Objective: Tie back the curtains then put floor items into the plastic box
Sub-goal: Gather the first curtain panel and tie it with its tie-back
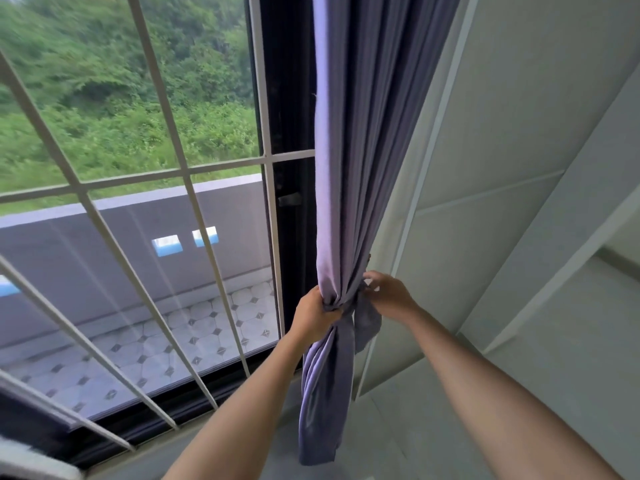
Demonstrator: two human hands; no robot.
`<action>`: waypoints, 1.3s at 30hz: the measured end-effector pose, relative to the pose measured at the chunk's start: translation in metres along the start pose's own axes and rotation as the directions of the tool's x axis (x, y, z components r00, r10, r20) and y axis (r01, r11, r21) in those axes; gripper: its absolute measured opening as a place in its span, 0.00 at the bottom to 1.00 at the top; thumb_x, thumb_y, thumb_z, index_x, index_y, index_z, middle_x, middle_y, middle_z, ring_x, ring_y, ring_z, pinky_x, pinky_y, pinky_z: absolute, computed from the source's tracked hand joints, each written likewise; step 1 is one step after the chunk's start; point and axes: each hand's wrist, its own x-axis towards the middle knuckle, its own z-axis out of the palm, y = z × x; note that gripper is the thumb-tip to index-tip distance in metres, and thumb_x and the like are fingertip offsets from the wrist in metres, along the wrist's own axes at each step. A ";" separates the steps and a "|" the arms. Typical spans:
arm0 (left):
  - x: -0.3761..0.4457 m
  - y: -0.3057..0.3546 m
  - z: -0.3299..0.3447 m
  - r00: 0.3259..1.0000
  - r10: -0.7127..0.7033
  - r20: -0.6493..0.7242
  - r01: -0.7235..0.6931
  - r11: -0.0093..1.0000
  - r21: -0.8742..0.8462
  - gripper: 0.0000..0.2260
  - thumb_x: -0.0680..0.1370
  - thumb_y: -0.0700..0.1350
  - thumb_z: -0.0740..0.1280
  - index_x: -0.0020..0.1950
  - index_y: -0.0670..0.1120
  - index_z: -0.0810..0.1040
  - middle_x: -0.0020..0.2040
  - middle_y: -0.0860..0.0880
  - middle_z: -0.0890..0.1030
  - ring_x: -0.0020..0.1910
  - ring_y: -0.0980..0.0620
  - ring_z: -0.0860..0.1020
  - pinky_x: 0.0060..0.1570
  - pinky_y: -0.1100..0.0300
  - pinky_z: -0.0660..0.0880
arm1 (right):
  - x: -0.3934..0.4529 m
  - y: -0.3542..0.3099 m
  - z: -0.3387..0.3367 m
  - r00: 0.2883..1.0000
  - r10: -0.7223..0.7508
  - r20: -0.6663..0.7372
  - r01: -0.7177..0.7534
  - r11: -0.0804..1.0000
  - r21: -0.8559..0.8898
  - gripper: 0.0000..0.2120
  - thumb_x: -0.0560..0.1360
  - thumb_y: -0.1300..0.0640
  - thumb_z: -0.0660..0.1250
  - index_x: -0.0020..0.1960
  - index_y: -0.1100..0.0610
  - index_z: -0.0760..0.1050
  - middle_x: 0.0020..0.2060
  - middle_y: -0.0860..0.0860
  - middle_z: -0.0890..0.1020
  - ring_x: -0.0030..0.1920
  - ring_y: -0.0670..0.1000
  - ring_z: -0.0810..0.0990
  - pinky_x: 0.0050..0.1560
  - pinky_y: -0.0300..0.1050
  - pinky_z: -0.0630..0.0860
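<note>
A purple-grey curtain point(349, 150) hangs gathered beside the window's right edge, bunched tight at waist height. My left hand point(317, 311) grips the bunched fabric from the left. My right hand point(388, 294) is on the right side of the bunch, its fingers pinching the tie-back band point(367, 322), a strip of the same cloth whose loose end hangs down below. The curtain's lower part point(323, 403) drapes freely down to the sill level. No plastic box or floor items show in this view.
A window with white metal bars point(180, 168) fills the left; a dark frame point(291, 202) runs beside the curtain. A pale panelled wall point(502, 168) stands right of the curtain. A grey sill point(381, 445) lies below.
</note>
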 end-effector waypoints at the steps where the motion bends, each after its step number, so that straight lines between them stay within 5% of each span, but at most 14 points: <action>1: 0.000 0.000 0.000 1.000 0.004 -0.002 -0.004 1.000 -0.008 0.12 0.71 0.42 0.71 0.53 0.41 0.78 0.46 0.49 0.80 0.45 0.47 0.78 0.48 0.52 0.77 | 0.003 -0.003 -0.006 0.999 0.017 0.031 -0.019 0.998 0.059 0.11 0.76 0.53 0.60 0.53 0.51 0.78 0.48 0.50 0.81 0.51 0.52 0.78 0.48 0.44 0.72; 5: -0.004 0.001 -0.001 1.000 0.017 -0.002 -0.017 0.999 -0.046 0.20 0.67 0.52 0.69 0.53 0.42 0.78 0.48 0.47 0.82 0.46 0.46 0.79 0.47 0.52 0.77 | 0.016 -0.009 -0.016 0.998 0.019 0.059 -0.025 0.995 0.101 0.07 0.73 0.52 0.65 0.41 0.54 0.77 0.39 0.49 0.81 0.43 0.50 0.78 0.37 0.39 0.70; 8: -0.005 0.000 0.000 0.999 0.034 -0.012 -0.035 0.999 -0.038 0.18 0.69 0.51 0.69 0.53 0.41 0.78 0.48 0.46 0.81 0.46 0.46 0.79 0.46 0.52 0.77 | 0.018 -0.017 -0.019 0.996 0.010 0.086 -0.012 1.000 0.021 0.07 0.70 0.60 0.66 0.34 0.56 0.71 0.33 0.51 0.76 0.37 0.51 0.74 0.32 0.39 0.64; 11: -0.006 0.001 0.002 0.998 0.061 -0.033 -0.062 0.998 -0.019 0.14 0.70 0.48 0.71 0.52 0.41 0.78 0.47 0.46 0.80 0.45 0.46 0.78 0.45 0.53 0.76 | 0.028 -0.026 -0.022 0.988 0.017 0.156 -0.017 1.000 -0.003 0.08 0.75 0.64 0.62 0.45 0.67 0.78 0.44 0.60 0.79 0.48 0.54 0.75 0.40 0.41 0.66; 14: -0.009 0.002 0.007 0.994 0.095 -0.051 -0.096 0.995 -0.012 0.09 0.70 0.39 0.70 0.49 0.41 0.78 0.46 0.44 0.79 0.43 0.45 0.77 0.43 0.53 0.75 | 0.033 -0.035 -0.019 0.982 0.008 0.190 -0.008 1.000 -0.003 0.09 0.78 0.62 0.60 0.55 0.60 0.76 0.48 0.54 0.75 0.49 0.51 0.73 0.47 0.42 0.68; 16: -0.011 0.002 0.009 0.993 0.097 -0.065 -0.098 0.995 -0.009 0.09 0.68 0.39 0.67 0.47 0.41 0.77 0.45 0.43 0.78 0.42 0.44 0.76 0.42 0.51 0.75 | 0.037 -0.040 -0.017 0.988 -0.001 0.157 -0.006 0.999 0.048 0.02 0.77 0.62 0.61 0.48 0.57 0.72 0.44 0.53 0.74 0.45 0.51 0.71 0.43 0.42 0.68; 19: -0.011 -0.001 0.008 0.993 0.086 -0.078 -0.086 0.996 0.000 0.13 0.66 0.44 0.64 0.47 0.41 0.77 0.45 0.44 0.78 0.43 0.44 0.76 0.43 0.50 0.76 | 0.043 -0.044 -0.023 0.960 0.008 0.281 -0.014 1.000 0.019 0.06 0.74 0.59 0.65 0.38 0.54 0.72 0.33 0.50 0.74 0.35 0.50 0.71 0.34 0.42 0.69; 24: -0.009 -0.002 0.006 0.994 0.076 -0.073 -0.076 0.997 -0.006 0.14 0.64 0.47 0.64 0.46 0.42 0.77 0.45 0.45 0.77 0.43 0.45 0.76 0.43 0.48 0.76 | 0.059 -0.031 -0.033 0.942 0.113 0.316 -0.111 0.994 -0.024 0.07 0.69 0.61 0.67 0.33 0.61 0.76 0.25 0.56 0.77 0.28 0.53 0.73 0.29 0.40 0.69; 27: -0.009 -0.003 0.009 0.995 0.074 -0.071 -0.075 0.997 -0.014 0.12 0.64 0.47 0.65 0.45 0.43 0.77 0.45 0.46 0.77 0.43 0.45 0.76 0.43 0.48 0.76 | 0.057 -0.025 -0.029 0.924 0.166 0.345 -0.258 0.935 0.242 0.05 0.73 0.63 0.68 0.39 0.64 0.78 0.31 0.58 0.82 0.30 0.51 0.80 0.31 0.40 0.75; 31: -0.008 -0.005 0.010 0.993 0.088 -0.076 -0.091 0.995 -0.036 0.11 0.68 0.39 0.68 0.50 0.42 0.78 0.48 0.47 0.78 0.46 0.47 0.77 0.46 0.53 0.76 | 0.051 -0.001 -0.016 0.883 0.294 0.365 -0.461 0.689 0.559 0.15 0.79 0.63 0.62 0.34 0.63 0.72 0.17 0.52 0.74 0.16 0.45 0.72 0.19 0.33 0.68; 35: -0.009 -0.004 0.014 0.994 0.064 -0.094 -0.072 0.994 -0.084 0.06 0.69 0.34 0.68 0.45 0.40 0.76 0.41 0.46 0.78 0.39 0.49 0.75 0.38 0.59 0.71 | 0.038 0.020 -0.003 0.857 0.291 0.426 -0.514 0.547 0.661 0.17 0.78 0.60 0.67 0.31 0.60 0.69 0.16 0.49 0.69 0.16 0.42 0.67 0.18 0.33 0.65; 39: -0.007 -0.012 0.016 0.994 0.017 -0.107 -0.035 0.985 -0.168 0.11 0.69 0.35 0.67 0.50 0.41 0.77 0.44 0.46 0.82 0.43 0.46 0.80 0.42 0.55 0.77 | 0.003 0.026 0.008 0.881 0.239 0.408 -0.468 0.576 0.671 0.10 0.76 0.59 0.69 0.36 0.60 0.76 0.27 0.53 0.78 0.25 0.46 0.75 0.28 0.38 0.72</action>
